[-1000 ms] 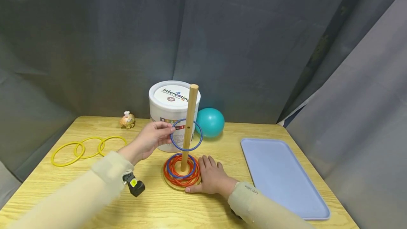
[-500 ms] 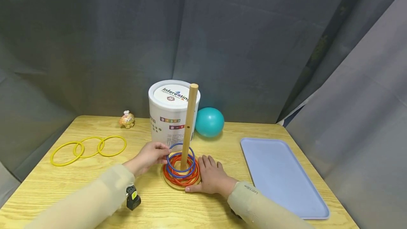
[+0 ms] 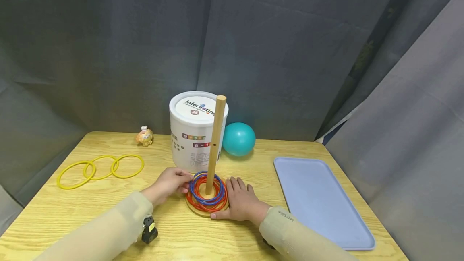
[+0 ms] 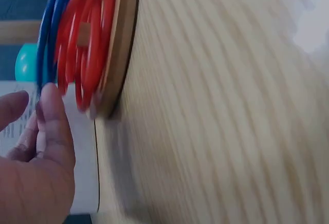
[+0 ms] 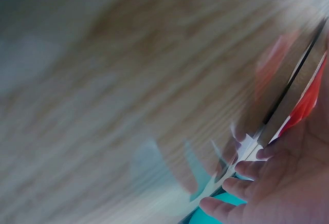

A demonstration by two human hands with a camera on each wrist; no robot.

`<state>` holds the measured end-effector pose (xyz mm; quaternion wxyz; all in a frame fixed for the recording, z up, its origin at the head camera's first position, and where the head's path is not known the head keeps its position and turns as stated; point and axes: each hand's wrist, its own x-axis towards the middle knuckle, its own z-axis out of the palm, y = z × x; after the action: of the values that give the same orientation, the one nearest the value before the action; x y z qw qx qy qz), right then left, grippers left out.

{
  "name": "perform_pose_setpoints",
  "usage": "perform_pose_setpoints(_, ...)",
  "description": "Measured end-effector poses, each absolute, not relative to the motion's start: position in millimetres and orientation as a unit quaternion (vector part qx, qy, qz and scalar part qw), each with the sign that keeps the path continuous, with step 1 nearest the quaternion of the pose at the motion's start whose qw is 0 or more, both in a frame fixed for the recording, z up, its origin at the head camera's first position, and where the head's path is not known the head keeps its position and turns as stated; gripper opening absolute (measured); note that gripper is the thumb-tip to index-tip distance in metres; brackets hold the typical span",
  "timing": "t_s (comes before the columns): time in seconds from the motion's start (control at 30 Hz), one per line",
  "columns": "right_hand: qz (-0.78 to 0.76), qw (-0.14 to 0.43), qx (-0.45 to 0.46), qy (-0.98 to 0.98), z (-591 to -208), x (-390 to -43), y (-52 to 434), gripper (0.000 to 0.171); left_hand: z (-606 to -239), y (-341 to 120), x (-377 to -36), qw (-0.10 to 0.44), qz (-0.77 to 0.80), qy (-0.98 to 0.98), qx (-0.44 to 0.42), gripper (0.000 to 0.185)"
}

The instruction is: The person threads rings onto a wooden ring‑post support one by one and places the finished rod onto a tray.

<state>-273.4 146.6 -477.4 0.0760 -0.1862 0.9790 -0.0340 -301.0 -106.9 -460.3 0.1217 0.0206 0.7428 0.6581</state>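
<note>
Left hand (image 3: 168,183) holds upper blue ring (image 4: 40,59) at its edge, near tub (image 3: 193,142).

Wooden peg (image 3: 216,140), upright on a round base (image 3: 201,214); red rings (image 3: 214,209) and blue rings (image 3: 208,204) around the peg's foot, blue uppermost; left hand (image 3: 169,184), left of the peg, fingers at the rings' edge; right hand (image 3: 242,204), right of the peg, fingers outstretched along the base's edge; white tub (image 3: 192,152), directly behind the peg, lid lettered "Interesting"; teal ball (image 3: 239,139), behind and right of it; yellow rings (image 3: 127,177), three, overlapping, well left of it; small figurine (image 3: 144,136), behind and left of it; pale blue tray (image 3: 322,200), well right of it; wood-grain tabletop (image 3: 174,241), beneath all.
</note>
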Motion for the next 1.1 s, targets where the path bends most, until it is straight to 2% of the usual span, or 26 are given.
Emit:
perform_pose_setpoints(0.13,-0.035,0.080,-0.185,0.979,-474.1,-272.7,145.9,0.125,-459.1,-118.1,-306.1,0.104,0.651,0.752,0.010,0.018)
perform_pose_setpoints(0.3,-0.034,0.084,-0.180,0.979,-473.6,-272.8,147.0,0.125,-449.2,-140.7,-318.9,0.070,0.658,0.750,0.004,0.027)
perform_pose_setpoints(0.67,-0.032,0.084,-0.184,0.979,-476.9,-273.6,146.0,0.127,-441.2,-251.2,-339.6,0.001,0.681,0.732,-0.001,0.053)
perform_pose_setpoints(0.87,-0.028,0.084,-0.183,0.979,-478.2,-274.2,146.2,0.127,-447.0,-290.0,-344.9,-0.041,0.634,0.772,-0.032,0.066)
perform_pose_setpoints(1.1,-0.025,0.082,-0.183,0.979,-479.1,-275.7,145.9,0.127,-464.5,-314.0,-344.2,-0.056,0.578,0.811,-0.069,0.065)
